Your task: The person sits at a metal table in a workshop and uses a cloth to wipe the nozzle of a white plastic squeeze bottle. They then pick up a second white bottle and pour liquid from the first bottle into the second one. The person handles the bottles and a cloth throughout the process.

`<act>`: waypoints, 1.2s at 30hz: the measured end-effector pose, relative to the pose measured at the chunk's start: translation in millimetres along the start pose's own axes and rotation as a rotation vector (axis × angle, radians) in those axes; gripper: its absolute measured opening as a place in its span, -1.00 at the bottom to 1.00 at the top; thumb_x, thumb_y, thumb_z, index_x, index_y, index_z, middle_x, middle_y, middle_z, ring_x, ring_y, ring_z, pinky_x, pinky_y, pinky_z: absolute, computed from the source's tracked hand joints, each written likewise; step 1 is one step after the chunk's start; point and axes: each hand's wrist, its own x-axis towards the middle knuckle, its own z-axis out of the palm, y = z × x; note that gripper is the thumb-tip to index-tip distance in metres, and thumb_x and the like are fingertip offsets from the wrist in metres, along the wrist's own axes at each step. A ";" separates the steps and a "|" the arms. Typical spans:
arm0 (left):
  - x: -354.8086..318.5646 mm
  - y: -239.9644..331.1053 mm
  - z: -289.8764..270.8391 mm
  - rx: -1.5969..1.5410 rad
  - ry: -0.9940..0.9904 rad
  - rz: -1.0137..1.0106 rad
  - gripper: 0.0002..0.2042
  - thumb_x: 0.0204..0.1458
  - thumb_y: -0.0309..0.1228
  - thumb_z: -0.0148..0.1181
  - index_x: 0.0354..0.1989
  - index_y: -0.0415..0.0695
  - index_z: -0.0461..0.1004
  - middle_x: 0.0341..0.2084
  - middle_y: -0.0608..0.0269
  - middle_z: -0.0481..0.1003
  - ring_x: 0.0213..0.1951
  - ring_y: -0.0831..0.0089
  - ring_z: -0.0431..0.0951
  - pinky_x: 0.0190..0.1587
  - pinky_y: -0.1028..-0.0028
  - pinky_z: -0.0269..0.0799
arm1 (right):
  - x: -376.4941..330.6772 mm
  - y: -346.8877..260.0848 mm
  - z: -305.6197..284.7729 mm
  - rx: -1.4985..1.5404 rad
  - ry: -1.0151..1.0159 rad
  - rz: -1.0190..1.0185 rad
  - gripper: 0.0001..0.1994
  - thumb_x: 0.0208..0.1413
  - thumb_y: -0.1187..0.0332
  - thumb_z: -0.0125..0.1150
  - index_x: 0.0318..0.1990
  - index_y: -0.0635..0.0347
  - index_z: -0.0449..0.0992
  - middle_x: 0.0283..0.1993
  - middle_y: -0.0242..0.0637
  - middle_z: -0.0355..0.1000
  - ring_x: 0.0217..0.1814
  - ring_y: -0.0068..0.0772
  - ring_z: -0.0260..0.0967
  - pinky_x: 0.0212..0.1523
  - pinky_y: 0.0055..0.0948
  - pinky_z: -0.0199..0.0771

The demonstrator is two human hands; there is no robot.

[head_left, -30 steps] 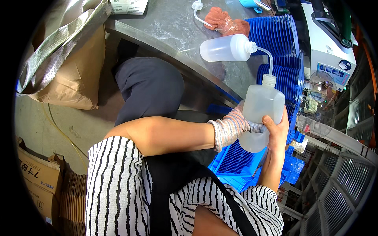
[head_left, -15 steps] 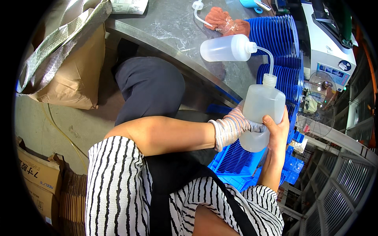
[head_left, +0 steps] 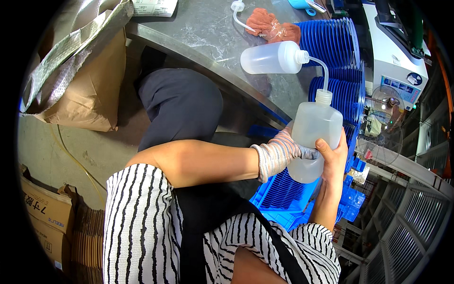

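A large translucent plastic squeeze bottle (head_left: 318, 118) is gripped between my two hands, its ribbed neck toward the top of the picture. My left hand (head_left: 283, 149), in a striped knit glove, presses on its left side with fingers closed. My bare right hand (head_left: 332, 158) wraps round its right side, thumb across the front. From the neck a thin bent tube (head_left: 325, 71) curves to the mouth of a smaller translucent bottle (head_left: 269, 58) on the grey table (head_left: 203, 40). That bottle has its mouth toward the right; no hand touches it.
Beside the small bottle are an orange-brown cloth bundle (head_left: 265, 22) and a white tube piece (head_left: 237, 6). Blue ribbed racks (head_left: 327, 42) line the table's right side. A blue crate (head_left: 286, 191) lies below my hands. A brown paper sack (head_left: 87, 90) and cardboard boxes (head_left: 45, 213) stand left.
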 end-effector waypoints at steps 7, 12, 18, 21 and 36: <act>0.6 -1.2 -2.3 0.066 -0.011 0.048 -0.17 -0.37 -0.37 0.61 0.17 -0.01 0.27 -0.01 0.28 0.45 0.03 0.38 0.44 0.07 0.31 0.44 | 1.2 -0.8 0.3 -0.013 0.002 -0.008 -0.32 -0.16 0.09 0.49 0.05 0.31 0.34 -0.09 -0.24 0.41 -0.04 -0.42 0.35 0.03 -0.40 0.35; -4.0 10.2 3.1 0.091 -0.006 0.016 -0.17 -0.38 -0.35 0.62 0.16 -0.02 0.27 -0.02 0.28 0.45 0.03 0.38 0.44 0.07 0.30 0.43 | 0.9 1.6 -1.1 -0.018 0.006 0.010 -0.26 -0.20 0.04 0.50 0.09 0.31 0.33 -0.07 -0.22 0.41 -0.01 -0.40 0.35 0.05 -0.38 0.35; -4.9 12.4 3.9 0.067 -0.026 0.024 -0.20 -0.37 -0.36 0.61 0.14 -0.03 0.29 -0.03 0.28 0.46 0.01 0.39 0.45 0.05 0.31 0.44 | 0.7 -1.1 -0.4 -0.019 -0.001 -0.004 -0.32 -0.16 0.10 0.49 0.05 0.31 0.34 -0.09 -0.24 0.41 -0.04 -0.42 0.35 0.03 -0.40 0.34; -7.3 14.6 6.1 0.039 -0.010 -0.002 -0.20 -0.37 -0.36 0.61 0.14 -0.02 0.30 -0.03 0.28 0.46 0.01 0.39 0.46 0.05 0.31 0.44 | 0.4 -1.8 -0.2 -0.013 -0.004 -0.002 -0.32 -0.16 0.09 0.49 0.05 0.31 0.34 -0.09 -0.25 0.41 -0.04 -0.43 0.35 0.03 -0.41 0.34; 0.2 5.5 2.1 0.029 -0.045 0.015 -0.20 -0.38 -0.39 0.61 0.14 -0.01 0.31 -0.02 0.30 0.46 0.01 0.40 0.46 0.07 0.32 0.44 | 0.0 -1.7 -1.2 0.008 0.018 0.003 -0.33 -0.16 0.14 0.50 0.06 0.31 0.34 -0.10 -0.25 0.42 -0.05 -0.43 0.35 0.03 -0.41 0.35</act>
